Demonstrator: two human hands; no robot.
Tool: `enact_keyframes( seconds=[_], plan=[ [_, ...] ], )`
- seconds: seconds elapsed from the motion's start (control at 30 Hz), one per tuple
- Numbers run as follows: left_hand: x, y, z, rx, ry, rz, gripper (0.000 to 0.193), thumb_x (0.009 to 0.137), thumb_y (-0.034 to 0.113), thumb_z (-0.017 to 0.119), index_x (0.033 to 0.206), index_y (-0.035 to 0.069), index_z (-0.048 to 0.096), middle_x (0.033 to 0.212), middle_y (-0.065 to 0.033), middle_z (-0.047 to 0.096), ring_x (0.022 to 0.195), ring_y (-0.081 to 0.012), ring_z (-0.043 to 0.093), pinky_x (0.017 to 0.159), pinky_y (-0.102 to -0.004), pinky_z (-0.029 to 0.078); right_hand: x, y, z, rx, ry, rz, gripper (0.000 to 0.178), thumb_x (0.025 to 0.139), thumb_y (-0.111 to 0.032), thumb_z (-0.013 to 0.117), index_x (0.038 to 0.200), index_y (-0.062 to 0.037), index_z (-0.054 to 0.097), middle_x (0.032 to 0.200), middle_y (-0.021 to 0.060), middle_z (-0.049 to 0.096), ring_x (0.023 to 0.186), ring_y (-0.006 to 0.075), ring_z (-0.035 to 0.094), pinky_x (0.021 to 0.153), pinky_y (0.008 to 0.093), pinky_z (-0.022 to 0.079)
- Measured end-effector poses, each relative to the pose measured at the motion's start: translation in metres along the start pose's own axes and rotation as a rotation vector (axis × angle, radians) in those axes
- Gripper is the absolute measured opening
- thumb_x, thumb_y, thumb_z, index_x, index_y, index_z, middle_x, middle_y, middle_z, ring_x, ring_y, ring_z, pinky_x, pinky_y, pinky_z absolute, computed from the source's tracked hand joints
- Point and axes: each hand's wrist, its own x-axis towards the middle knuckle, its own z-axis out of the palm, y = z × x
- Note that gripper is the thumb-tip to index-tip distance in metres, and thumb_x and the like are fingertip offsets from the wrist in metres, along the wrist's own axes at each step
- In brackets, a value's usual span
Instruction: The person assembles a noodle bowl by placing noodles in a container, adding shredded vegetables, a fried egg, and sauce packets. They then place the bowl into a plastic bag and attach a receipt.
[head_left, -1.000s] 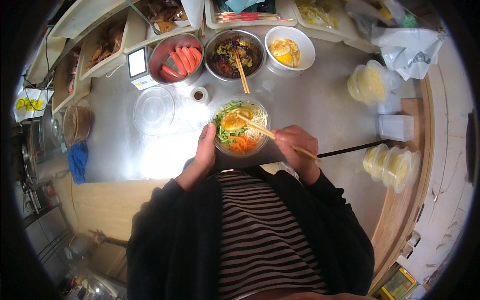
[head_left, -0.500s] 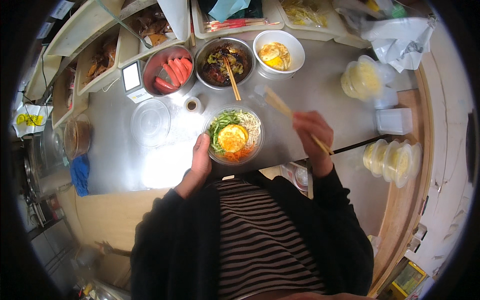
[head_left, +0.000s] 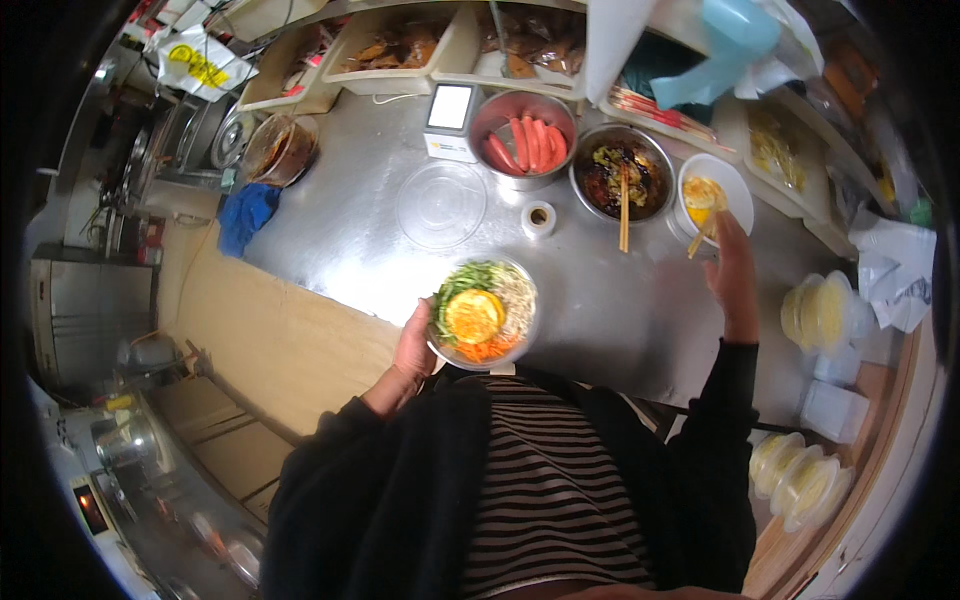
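On worktop, grasping clear bowl by its left wall with left hand, any curl underneath out of view. Beyond and well right of clear bowl, at white tub, with right hand much the nearer to wooden chopsticks just left of its fingers, slanting lengthwise back toward clear bowl, apparently across tub's near rim. Impossible to tell whether clenched on chopsticks or released; upper ends lost behind fingers.

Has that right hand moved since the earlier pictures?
Yes. Against the white bowl, the right hand has moved forward, away from the body, and now reaches its near rim.
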Motion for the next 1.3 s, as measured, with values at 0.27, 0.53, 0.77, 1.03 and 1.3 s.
enact_keyframes(
  seconds=[0.27, 0.53, 0.77, 1.03, 1.3],
  plan=[
    [-0.001, -0.023, 0.000, -0.104, 0.071, 0.326, 0.070, 0.097, 0.057, 0.038, 0.136, -0.002, 0.042, 0.136, -0.0143, 0.050, 0.125, -0.0252, 0.048, 0.107, -0.0382, 0.036, -0.061, -0.087, 0.014, 0.579, -0.157, -0.045, 0.019, 0.079, -0.003, 0.064, 0.098, -0.0057, 0.064, 0.096, 0.0105, 0.062, 0.088, 0.0325, 0.060, 0.076, 0.0401, 0.049],
    [0.026, -0.025, -0.007, -0.145, 0.010, 0.334, 0.061, 0.098, 0.047, 0.045, 0.133, -0.002, 0.045, 0.134, -0.0120, 0.051, 0.124, -0.0234, 0.047, 0.108, -0.0373, 0.033, -0.085, -0.154, 0.126, 0.396, -0.270, -0.238, 0.017, 0.071, -0.010, 0.070, 0.087, -0.0064, 0.065, 0.088, 0.0091, 0.058, 0.092, 0.0314, 0.053, 0.081, 0.0412, 0.045],
    [0.062, -0.007, -0.028, -0.063, -0.109, 0.247, 0.049, 0.101, 0.041, 0.041, 0.125, 0.000, 0.052, 0.125, -0.0114, 0.056, 0.117, -0.0208, 0.052, 0.101, -0.0352, 0.040, -0.104, -0.172, 0.128, 0.313, -0.136, -0.102, 0.012, 0.076, -0.017, 0.064, 0.083, -0.0084, 0.061, 0.088, 0.0091, 0.054, 0.093, 0.0304, 0.052, 0.083, 0.0412, 0.042],
    [0.068, 0.011, -0.026, 0.235, 0.043, 0.231, 0.052, 0.099, 0.044, 0.045, 0.113, -0.005, 0.058, 0.108, -0.0124, 0.061, 0.099, -0.0193, 0.058, 0.086, -0.0312, 0.046, -0.111, -0.190, 0.114, 0.148, -0.147, -0.204, 0.014, 0.083, -0.016, 0.058, 0.093, -0.0073, 0.059, 0.095, 0.0112, 0.057, 0.095, 0.0300, 0.053, 0.086, 0.0415, 0.041],
    [0.051, 0.030, -0.024, 0.471, 0.104, 0.331, 0.050, 0.098, 0.045, 0.047, 0.109, -0.003, 0.058, 0.100, -0.0077, 0.061, 0.090, -0.0154, 0.055, 0.082, -0.0290, 0.044, -0.146, -0.188, 0.041, 0.665, 0.339, 0.612, 0.015, 0.093, -0.008, 0.048, 0.102, -0.0008, 0.058, 0.094, 0.0179, 0.061, 0.087, 0.0273, 0.061, 0.079, 0.0380, 0.049]
  ],
)
